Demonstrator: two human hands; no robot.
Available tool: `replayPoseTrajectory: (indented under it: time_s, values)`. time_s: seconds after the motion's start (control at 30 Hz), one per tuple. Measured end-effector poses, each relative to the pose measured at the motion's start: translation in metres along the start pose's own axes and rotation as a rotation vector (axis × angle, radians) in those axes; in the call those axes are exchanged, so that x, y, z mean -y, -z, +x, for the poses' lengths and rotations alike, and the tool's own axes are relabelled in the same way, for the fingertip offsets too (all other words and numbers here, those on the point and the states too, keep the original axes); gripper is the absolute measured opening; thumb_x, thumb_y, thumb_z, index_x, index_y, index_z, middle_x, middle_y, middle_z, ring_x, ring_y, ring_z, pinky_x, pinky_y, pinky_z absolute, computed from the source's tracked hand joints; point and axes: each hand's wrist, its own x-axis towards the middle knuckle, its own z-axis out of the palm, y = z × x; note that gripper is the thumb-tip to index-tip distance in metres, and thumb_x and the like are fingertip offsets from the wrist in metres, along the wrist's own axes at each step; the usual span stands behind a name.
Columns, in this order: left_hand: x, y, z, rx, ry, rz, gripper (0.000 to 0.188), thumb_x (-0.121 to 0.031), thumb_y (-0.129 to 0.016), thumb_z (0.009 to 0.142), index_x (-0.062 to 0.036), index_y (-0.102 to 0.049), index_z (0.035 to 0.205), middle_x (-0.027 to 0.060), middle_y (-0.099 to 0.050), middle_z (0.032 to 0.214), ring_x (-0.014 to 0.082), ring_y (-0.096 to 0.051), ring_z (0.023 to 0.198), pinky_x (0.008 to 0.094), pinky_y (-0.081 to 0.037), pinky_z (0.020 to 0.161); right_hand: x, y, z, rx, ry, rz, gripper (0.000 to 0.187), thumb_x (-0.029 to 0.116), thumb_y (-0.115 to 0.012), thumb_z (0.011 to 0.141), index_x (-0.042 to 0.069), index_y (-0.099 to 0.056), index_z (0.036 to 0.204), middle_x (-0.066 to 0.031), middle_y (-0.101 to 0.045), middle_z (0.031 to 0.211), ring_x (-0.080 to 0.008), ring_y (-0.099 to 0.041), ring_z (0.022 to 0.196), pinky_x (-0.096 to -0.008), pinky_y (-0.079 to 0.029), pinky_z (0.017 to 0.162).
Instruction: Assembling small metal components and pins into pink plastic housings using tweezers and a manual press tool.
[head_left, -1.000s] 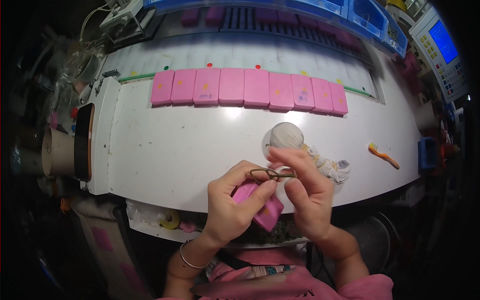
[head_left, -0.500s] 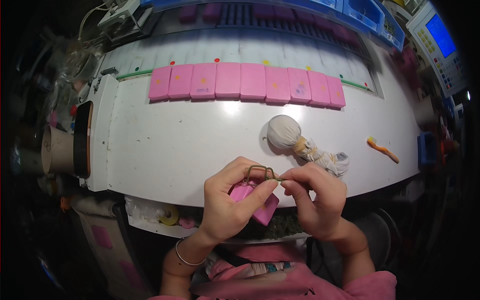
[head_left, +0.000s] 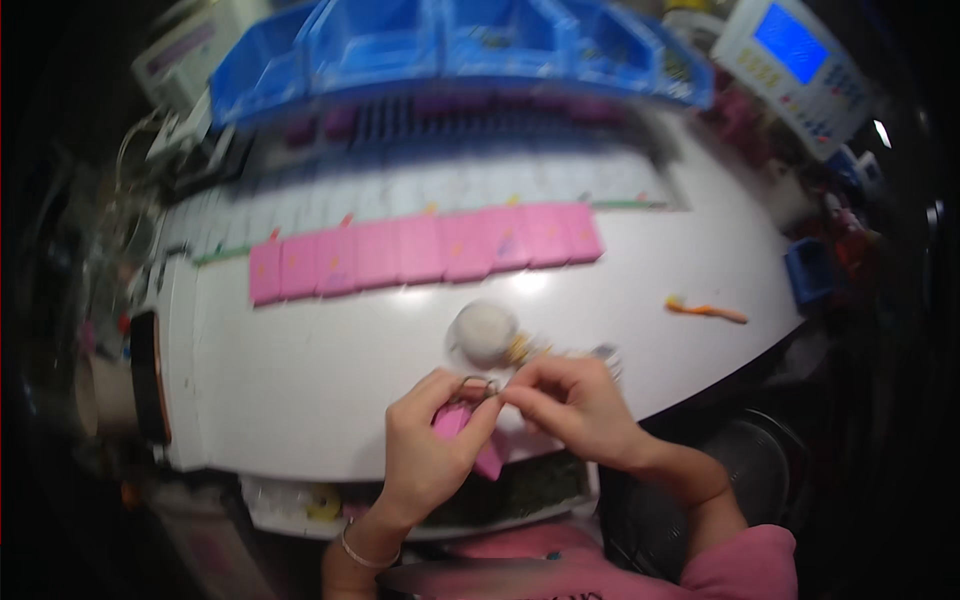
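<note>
A small pink pouch (head_left: 462, 430) is clamped in the left hand (head_left: 430, 455) just above the white table's (head_left: 300, 380) near edge. A thin wire ring (head_left: 480, 383) is pinched by the right hand (head_left: 575, 405). The pouch should be held steady while the ring is guided.

The small pink piece (head_left: 455, 422) pinched in the left hand (head_left: 425, 455) looks like smooth, matt plastic, and the thin dark loop (head_left: 478, 382) above it, met by the right hand (head_left: 575, 410), looks like fine metal wire. Beneath both hands the white tabletop (head_left: 330, 370) is smooth and glossy. Beyond the hands, the row of pink cards (head_left: 425, 250) looks flat and matt. Blur hides finer texture.
</note>
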Motion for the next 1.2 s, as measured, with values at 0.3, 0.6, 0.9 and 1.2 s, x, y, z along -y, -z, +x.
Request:
replayPoseTrajectory:
  time_s: [0.3,0.6,0.9,1.2]
  values:
    - [-0.003,-0.008,0.027,0.044,0.151,-0.349,0.020,-0.006,-0.060,0.083,0.0030,-0.061,0.101,0.0076,-0.063,0.079,0.0118,-0.060,0.074,0.0239,-0.048,0.070,0.052,0.112,0.058,-0.287,0.170,0.049,0.014,0.009,-0.056,0.087,-0.002,-0.062,0.083,-0.0003,-0.056,0.064,-0.0025,-0.043,0.048,-0.0155,-0.031,0.044]
    - [0.010,0.001,0.030,-0.140,0.406,-1.081,0.050,-0.039,-0.037,0.096,0.0063,-0.051,0.111,0.0110,-0.058,0.085,0.0194,-0.058,0.072,0.0300,-0.051,0.071,0.076,0.065,0.063,0.119,0.306,0.052,0.025,0.022,-0.048,0.093,0.002,-0.061,0.098,-0.0074,-0.065,0.079,-0.0095,-0.060,0.060,-0.0234,-0.048,0.049]
    - [0.000,0.018,0.020,0.190,0.451,-0.773,0.080,-0.060,-0.014,0.091,0.0093,-0.046,0.115,0.0186,-0.062,0.083,0.0202,-0.059,0.057,0.0326,-0.053,0.054,0.023,0.016,0.038,-0.023,0.712,-0.529,0.042,0.002,-0.057,0.079,0.001,-0.048,0.119,-0.0198,-0.044,0.126,-0.0367,-0.049,0.109,-0.0404,-0.043,0.089]
    - [0.018,0.034,0.016,-0.022,0.315,-0.561,0.065,-0.043,-0.014,0.098,0.0071,-0.057,0.096,0.0148,-0.061,0.068,0.0163,-0.056,0.048,0.0289,-0.048,0.046,0.023,-0.003,0.010,-0.022,0.680,-0.925,0.075,-0.012,-0.056,0.059,0.000,-0.041,0.131,-0.0237,-0.044,0.128,-0.0333,-0.050,0.093,-0.0375,-0.046,0.079]
